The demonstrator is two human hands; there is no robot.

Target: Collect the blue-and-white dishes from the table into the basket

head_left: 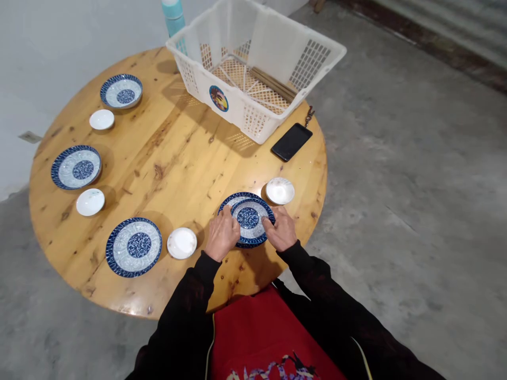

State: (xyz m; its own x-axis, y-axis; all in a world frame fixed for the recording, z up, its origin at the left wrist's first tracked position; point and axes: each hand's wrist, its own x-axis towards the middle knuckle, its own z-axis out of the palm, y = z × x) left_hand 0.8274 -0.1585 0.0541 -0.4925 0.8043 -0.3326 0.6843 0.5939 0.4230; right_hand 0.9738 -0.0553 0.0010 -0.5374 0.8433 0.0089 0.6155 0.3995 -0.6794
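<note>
A small stack of blue-and-white patterned plates (pixel 249 218) sits at the near edge of a round wooden table (pixel 174 153); the top plate lies a little offset from the one below. My left hand (pixel 222 235) grips the stack's left rim with fingers curled. My right hand (pixel 282 229) grips its right rim the same way. A small white saucer (pixel 280 190) lies just beyond my right hand, and another white saucer (pixel 181 243) lies left of my left hand.
Three more patterned plates (pixel 133 246) (pixel 76 167) (pixel 121 91) ring the table's left side, two with white saucers (pixel 90 202) (pixel 102 119) beside them. A white plastic basket (pixel 257 63) stands at the back, a black phone (pixel 292 141) near it, a teal bottle (pixel 173 16) behind.
</note>
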